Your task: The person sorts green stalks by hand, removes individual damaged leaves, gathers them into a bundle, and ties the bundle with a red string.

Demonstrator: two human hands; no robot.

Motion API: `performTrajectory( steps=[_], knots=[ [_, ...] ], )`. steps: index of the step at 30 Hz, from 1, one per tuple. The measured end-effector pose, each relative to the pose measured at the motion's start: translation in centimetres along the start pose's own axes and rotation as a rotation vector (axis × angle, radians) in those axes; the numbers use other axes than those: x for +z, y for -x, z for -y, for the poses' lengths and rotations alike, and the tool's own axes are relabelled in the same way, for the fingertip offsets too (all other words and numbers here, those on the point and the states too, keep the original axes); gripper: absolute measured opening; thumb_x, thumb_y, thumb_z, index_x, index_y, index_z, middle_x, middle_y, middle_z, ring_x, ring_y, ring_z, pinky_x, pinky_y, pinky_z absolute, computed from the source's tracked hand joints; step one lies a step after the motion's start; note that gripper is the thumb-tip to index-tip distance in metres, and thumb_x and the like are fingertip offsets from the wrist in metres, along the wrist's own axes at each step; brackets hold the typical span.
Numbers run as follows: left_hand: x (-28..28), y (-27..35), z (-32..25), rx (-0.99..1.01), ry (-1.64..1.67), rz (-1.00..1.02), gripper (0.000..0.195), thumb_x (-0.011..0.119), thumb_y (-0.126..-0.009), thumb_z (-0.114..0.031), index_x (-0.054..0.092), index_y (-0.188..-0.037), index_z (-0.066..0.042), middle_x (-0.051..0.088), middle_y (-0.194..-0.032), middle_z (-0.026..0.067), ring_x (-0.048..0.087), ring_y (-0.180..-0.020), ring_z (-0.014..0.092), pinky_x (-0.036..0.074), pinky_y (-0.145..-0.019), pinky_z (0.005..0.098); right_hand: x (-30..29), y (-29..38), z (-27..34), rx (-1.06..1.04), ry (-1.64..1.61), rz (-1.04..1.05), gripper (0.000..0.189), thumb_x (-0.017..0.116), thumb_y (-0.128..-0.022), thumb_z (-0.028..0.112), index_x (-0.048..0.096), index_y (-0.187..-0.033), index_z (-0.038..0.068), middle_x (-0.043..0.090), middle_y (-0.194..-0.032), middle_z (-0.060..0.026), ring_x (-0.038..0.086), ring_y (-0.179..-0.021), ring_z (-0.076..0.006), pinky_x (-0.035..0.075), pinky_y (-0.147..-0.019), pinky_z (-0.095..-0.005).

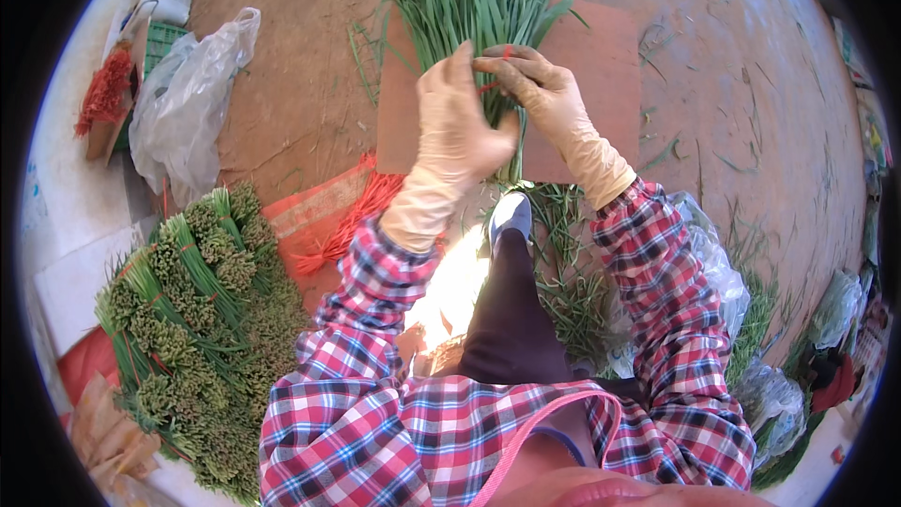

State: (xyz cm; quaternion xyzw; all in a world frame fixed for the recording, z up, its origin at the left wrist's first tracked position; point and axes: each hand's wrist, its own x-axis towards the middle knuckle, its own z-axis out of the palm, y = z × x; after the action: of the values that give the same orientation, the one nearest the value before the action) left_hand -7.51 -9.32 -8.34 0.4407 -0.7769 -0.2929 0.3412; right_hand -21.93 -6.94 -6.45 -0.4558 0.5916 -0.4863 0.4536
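Note:
A bunch of long, flat green leaves, like garlic chives (pixel 486 10), lies on a reddish-brown board (pixel 598 84) before me, its stalks towards me. My left hand (pixel 461 116), in a cream rubber glove and somewhat blurred, is against the left side of the bunch, fingers raised and thumb across the stalks. On the other side, my right hand (pixel 538 81), in a matching glove soiled at the fingers, pinches a thin red tie (pixel 507 51) that crosses the bunch. Whether my left hand grips the leaves or the tie, I cannot tell.
Tied bunches of green flower stalks (pixel 204 282) are heaped at lower left. Beside them, red ties (pixel 352 215) lie on a red sack (pixel 310 208). A clear plastic bag (pixel 186 109) stands at upper left. Loose leaves (pixel 570 282) litter the floor near my shoe (pixel 510 213).

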Motion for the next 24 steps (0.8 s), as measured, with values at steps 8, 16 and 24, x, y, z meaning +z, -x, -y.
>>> performTrajectory(
  steps=[8,16,24],
  knots=[
    [-0.4,-0.7,3.1,-0.094,-0.648,0.505,0.132,0.089,-0.055,-0.045,0.009,-0.146,0.009,0.024,-0.146,0.0324,0.024,-0.137,0.047,0.025,-0.111,0.0515,2.0,-0.3,1.7,0.191,-0.042,0.168,0.026,0.058,-0.097,0.022,0.069,-0.093,-0.001,0.063,-0.088,-0.0025,0.056,-0.079,-0.0108,0.048,-0.073,-0.0269],
    [1.8,-0.4,6.5,-0.398,-0.541,0.314,0.116,0.082,-0.063,-0.042,0.019,-0.141,0.014,0.054,-0.111,0.0246,0.06,-0.1,0.033,0.049,-0.089,0.0406,-4.0,6.0,-3.4,0.15,0.462,0.217,0.028,0.054,-0.096,0.02,0.064,-0.083,-0.003,0.063,-0.079,-0.0091,0.057,-0.07,-0.0141,0.048,-0.07,-0.0294],
    [-2.8,-3.5,12.9,-0.543,0.139,0.606,0.135,0.09,-0.056,-0.048,0.007,-0.145,0.012,0.052,-0.129,0.0273,0.053,-0.121,0.03,0.042,-0.103,0.0331,-6.3,3.9,-5.7,0.258,-0.106,-0.097,0.061,0.056,-0.094,0.043,0.049,-0.133,-0.005,0.049,-0.141,-0.0155,0.046,-0.129,-0.0261,0.035,-0.107,-0.0387]
  ],
)
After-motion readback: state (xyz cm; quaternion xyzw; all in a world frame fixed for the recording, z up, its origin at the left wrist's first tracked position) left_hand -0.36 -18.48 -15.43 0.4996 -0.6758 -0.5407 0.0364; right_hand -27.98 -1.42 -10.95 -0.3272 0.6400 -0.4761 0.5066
